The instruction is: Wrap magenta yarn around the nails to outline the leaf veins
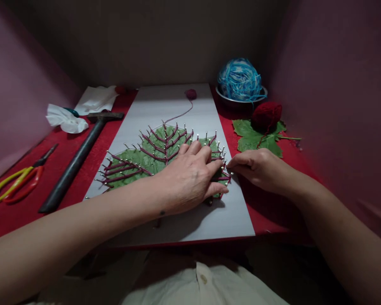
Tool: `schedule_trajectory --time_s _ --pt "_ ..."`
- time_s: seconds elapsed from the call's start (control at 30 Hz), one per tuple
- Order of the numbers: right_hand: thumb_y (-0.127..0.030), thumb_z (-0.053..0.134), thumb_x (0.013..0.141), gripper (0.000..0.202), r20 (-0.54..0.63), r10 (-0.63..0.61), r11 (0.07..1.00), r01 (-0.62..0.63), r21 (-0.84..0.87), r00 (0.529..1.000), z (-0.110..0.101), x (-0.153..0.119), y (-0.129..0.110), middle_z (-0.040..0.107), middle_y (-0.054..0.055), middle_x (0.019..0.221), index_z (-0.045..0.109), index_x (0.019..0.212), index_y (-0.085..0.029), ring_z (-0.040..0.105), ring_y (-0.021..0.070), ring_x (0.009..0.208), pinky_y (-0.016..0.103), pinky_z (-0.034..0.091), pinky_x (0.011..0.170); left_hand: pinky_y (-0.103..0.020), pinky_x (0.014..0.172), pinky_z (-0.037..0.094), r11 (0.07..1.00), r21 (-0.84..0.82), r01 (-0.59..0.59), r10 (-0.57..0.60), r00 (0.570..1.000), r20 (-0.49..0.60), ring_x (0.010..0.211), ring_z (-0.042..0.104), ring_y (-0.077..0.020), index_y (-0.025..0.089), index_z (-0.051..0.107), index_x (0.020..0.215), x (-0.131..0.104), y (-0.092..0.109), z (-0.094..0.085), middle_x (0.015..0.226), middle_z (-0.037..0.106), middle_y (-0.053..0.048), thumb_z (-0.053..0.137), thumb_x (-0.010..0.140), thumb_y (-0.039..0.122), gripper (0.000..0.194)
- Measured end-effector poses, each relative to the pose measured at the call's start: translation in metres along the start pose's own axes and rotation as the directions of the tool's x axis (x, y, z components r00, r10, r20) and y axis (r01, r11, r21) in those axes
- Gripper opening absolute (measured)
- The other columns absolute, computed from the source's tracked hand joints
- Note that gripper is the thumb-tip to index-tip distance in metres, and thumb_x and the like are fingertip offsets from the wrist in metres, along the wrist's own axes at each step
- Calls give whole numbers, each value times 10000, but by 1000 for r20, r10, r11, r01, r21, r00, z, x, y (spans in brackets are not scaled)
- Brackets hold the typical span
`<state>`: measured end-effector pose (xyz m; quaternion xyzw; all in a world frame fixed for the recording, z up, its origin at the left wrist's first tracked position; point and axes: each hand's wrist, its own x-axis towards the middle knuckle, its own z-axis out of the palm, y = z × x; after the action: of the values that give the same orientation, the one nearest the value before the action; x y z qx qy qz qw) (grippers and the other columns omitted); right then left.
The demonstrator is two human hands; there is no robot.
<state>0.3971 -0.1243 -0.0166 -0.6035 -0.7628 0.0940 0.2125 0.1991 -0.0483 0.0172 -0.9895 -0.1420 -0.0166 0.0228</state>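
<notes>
A green leaf [152,144] lies on a white board [190,228], ringed by several upright nails. Maroon yarn [166,148] runs between the nails along the leaf's veins. My left hand [190,180] rests palm down over the leaf's right half, fingers apart, with the thumb and index finger beside the nails at the right edge. It hides part of the leaf. Just outside those nails, my right hand [258,169] is closed in a pinch, its fingertips close to the left index finger. Red strands show around the nails there; what sits in the pinch is too small to make out.
A small maroon yarn ball [191,94] sits at the board's far end. To the right are a blue yarn ball [239,79] in a metal bowl [224,97] and a red yarn ball [266,115] on a loose leaf [246,133]. Left lie a hammer [79,165], scissors [22,182] and crumpled tissue [66,119].
</notes>
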Motion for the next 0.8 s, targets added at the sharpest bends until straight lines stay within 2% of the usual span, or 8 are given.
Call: schedule_trajectory --time_s 0.1,0.17,0.3,0.4,0.5,0.63,0.8 --pt "-137 507 822 202 -24 21 993 -18 120 999 -1 -3 3 727 13 785 695 857 -202 642 116 686 216 454 653 -446 842 338 1000 -3 -2 2 1000 3 970 393 -276 232 549 1235 3 -2 1 1011 500 -107 389 881 563 511" --pt "-136 506 816 202 -31 42 991 -38 125 999 0 -4 5 721 5 763 691 865 -201 630 110 659 215 448 636 -441 831 336 1000 -6 -3 3 1000 6 956 389 -272 261 556 1235 4 -4 2 995 493 -102 392 882 557 489" --pt "-139 514 798 192 -32 105 992 -102 80 994 -1 -3 7 697 -6 707 687 855 -200 594 106 615 223 417 613 -436 819 334 1000 -1 1 -1 1000 -3 933 385 -265 306 574 1222 4 -8 4 955 484 -95 388 876 569 473" --pt "-213 555 800 123 -51 179 982 -175 76 982 -1 2 8 686 7 706 676 802 -193 581 117 624 230 395 594 -440 825 340 1000 15 -4 4 1000 -13 934 386 -264 318 559 1241 2 -9 8 954 484 -95 392 878 559 466" --pt "-266 560 810 138 -109 229 969 -237 -69 967 1 6 7 673 25 679 674 792 -190 567 134 603 246 346 552 -443 843 346 1000 16 -4 5 1000 -19 939 390 -261 316 540 1260 0 -9 10 967 486 -95 401 881 542 462" --pt "-240 488 845 189 -236 112 912 -194 -362 965 1 12 0 682 47 713 668 815 -192 559 149 605 269 259 515 -442 851 355 1000 5 1 -1 1000 0 930 397 -257 298 531 1268 0 -8 10 969 490 -96 400 884 534 470" --pt "-199 453 838 206 -133 -41 886 -25 -464 990 -7 27 -9 669 42 713 639 750 -191 555 150 634 282 203 497 -437 834 358 1000 4 -4 5 1000 -9 926 406 -255 274 556 1232 1 -7 9 969 492 -98 415 885 517 447"
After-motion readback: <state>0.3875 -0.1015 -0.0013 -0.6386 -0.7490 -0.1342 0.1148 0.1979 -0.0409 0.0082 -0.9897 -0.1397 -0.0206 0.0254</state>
